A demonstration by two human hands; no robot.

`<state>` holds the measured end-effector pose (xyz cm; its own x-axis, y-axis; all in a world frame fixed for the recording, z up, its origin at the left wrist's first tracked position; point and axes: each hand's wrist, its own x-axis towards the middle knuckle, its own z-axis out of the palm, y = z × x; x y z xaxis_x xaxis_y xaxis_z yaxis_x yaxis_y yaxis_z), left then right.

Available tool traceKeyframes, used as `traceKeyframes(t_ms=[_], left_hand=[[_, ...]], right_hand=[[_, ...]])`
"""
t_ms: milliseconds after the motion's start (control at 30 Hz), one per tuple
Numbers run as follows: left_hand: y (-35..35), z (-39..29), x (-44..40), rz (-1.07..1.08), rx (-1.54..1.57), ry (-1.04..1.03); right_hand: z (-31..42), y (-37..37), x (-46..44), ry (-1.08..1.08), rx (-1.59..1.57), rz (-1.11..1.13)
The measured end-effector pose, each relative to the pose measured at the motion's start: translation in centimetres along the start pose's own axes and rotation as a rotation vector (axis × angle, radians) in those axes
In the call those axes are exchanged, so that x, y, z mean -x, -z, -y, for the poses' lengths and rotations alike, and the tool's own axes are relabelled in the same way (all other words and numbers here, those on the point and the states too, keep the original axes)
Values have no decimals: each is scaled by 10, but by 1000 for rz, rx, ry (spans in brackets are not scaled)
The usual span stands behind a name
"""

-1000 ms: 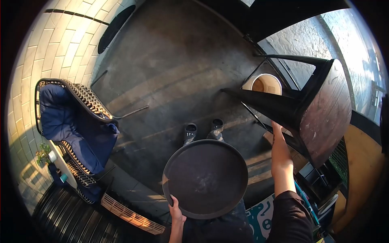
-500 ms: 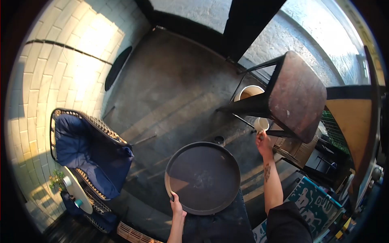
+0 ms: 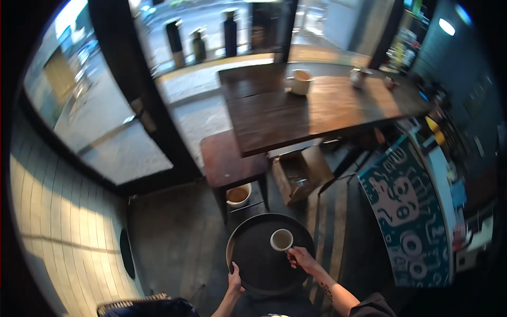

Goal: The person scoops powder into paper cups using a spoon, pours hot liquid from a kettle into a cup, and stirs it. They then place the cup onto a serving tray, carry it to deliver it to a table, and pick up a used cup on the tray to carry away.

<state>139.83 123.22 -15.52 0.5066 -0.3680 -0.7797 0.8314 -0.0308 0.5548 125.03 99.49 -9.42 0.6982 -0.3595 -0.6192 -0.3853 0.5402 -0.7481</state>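
A round black tray [image 3: 259, 272] is held level in front of me by my left hand [image 3: 234, 279], which grips its left rim with the thumb on top. My right hand [image 3: 302, 258] is closed on the handle of a white cup [image 3: 281, 240]. That cup is over the upper right part of the tray; whether it touches the surface I cannot tell. Another white cup [image 3: 301, 82] stands on the wooden table [image 3: 274, 116] ahead.
A stool [image 3: 232, 157] stands before the table, with a bucket [image 3: 238, 195] of brown contents beneath it. An open cardboard box [image 3: 301, 174] lies to its right. At the right is a teal patterned panel [image 3: 404, 211]; a glass door [image 3: 105, 137] is at the left.
My right hand has brought the white cup from beside the stool to over the tray. The view has swung up and right, bringing the table and door into sight.
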Motion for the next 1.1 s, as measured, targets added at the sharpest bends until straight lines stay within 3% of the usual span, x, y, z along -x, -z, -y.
traceKeyframes(t_ms=[133,200,233,367,500,600,667,733,767,800,867,900,933,1000,1033,1067,1100], left_hand=[[-60,8,-1,165,-155,67],[-92,23,12,519,-143,63],[-105,31,26,557,-187,72],[-157,74,91,653,-421,218],[-165,150,147,719,-604,361],[-165,206,208,623,-784,233],[-162,237,232,707,-869,221],[-162,265,272,776,-797,316],[-160,285,273,806,-789,302],[-164,300,290,743,-809,283],[-166,340,272,779,-861,333],[-177,349,295,819,-880,307],[-189,363,312,703,-983,264],[-217,382,361,806,-985,335],[-229,399,363,937,-1041,332],[-234,433,335,1009,-1026,323],[-250,456,347,999,-1022,404]], right_hand=[[-20,17,97,165,-97,-133],[-38,24,150,249,-46,-283],[-47,29,177,304,-87,-339],[-94,42,272,382,-50,-657],[-161,56,363,459,-92,-808],[-202,57,430,420,-97,-954],[-229,58,471,350,-161,-999],[-257,64,509,702,-16,-1277],[-273,71,530,661,75,-1386],[-264,67,570,484,122,-1468],[-284,86,615,632,500,-1898],[-293,90,639,477,436,-1988],[-312,100,656,386,408,-2075],[-367,138,673,415,501,-2297],[-385,147,689,283,264,-2177],[-401,157,704,256,253,-2205],[-411,167,719,288,-177,-2010]])
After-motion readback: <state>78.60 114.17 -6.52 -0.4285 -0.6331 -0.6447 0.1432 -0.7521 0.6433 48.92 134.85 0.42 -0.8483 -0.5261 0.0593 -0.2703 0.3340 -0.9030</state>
